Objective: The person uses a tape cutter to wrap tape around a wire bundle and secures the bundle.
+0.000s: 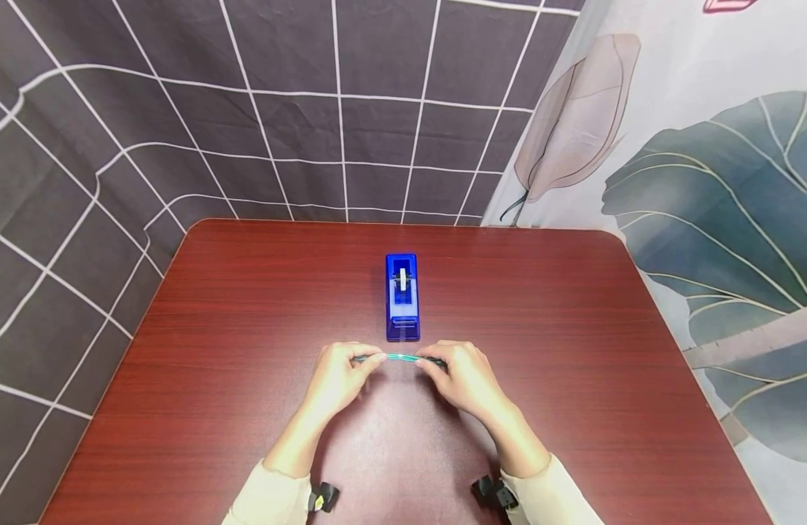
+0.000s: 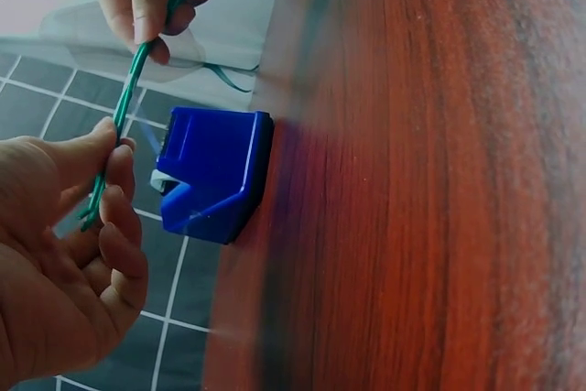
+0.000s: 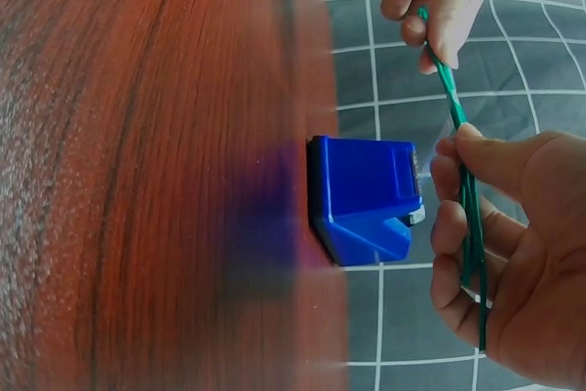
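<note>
Both hands hold a thin bundle of green wires [image 1: 401,357] level above the table, just in front of a blue tape dispenser [image 1: 403,310]. My left hand [image 1: 334,375] pinches the left end between thumb and fingers. Toward the right end, my right hand [image 1: 465,373] has the same kind of pinch. In the right wrist view, loose wire ends [image 3: 482,309] stick out past the right palm. A strip of clear tape [image 2: 146,121] appears to run between the dispenser and the bundle's middle; glare hides whether it is stuck there.
The red-brown wooden table [image 1: 246,292] extends around the hands. A dark grid-patterned cloth [image 1: 298,131] hangs behind it, and a leaf-print curtain [image 1: 692,219] hangs at the right. Black wrist cameras [image 1: 495,494] sit by the sleeves.
</note>
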The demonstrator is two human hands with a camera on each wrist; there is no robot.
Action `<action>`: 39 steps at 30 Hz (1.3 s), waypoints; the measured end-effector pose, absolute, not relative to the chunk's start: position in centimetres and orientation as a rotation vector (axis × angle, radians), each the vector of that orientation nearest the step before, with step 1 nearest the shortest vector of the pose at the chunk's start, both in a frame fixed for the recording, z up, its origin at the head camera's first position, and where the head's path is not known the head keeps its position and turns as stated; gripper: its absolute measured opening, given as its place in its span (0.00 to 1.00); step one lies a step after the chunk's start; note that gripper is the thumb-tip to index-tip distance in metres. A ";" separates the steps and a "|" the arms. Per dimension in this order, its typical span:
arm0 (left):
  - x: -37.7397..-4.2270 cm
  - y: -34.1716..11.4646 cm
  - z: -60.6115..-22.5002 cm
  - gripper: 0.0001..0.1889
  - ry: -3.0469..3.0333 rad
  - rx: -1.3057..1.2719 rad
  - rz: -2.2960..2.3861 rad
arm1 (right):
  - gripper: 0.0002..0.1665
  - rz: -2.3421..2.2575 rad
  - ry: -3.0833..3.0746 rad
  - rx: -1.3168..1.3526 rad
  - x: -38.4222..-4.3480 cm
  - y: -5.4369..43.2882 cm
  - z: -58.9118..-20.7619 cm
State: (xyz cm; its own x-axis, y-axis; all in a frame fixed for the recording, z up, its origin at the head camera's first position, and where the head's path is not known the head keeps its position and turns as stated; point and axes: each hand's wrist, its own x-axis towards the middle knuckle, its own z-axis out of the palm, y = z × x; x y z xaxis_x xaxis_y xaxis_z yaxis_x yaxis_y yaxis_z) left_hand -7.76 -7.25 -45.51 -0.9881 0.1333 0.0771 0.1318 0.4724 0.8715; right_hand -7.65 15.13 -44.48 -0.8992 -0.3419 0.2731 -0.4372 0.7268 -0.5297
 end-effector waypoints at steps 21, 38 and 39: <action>-8.0 -7.4 -45.6 0.10 2.619 0.129 1.618 | 0.06 0.906 -2.622 0.718 -8.1 15.3 -45.0; -8.1 -7.4 -45.7 0.09 2.616 0.146 1.668 | 0.08 0.961 -2.578 0.719 -8.4 15.3 -45.3; -8.1 -7.4 -45.7 0.09 2.618 0.142 1.666 | 0.08 0.965 -2.576 0.719 -8.5 15.3 -45.3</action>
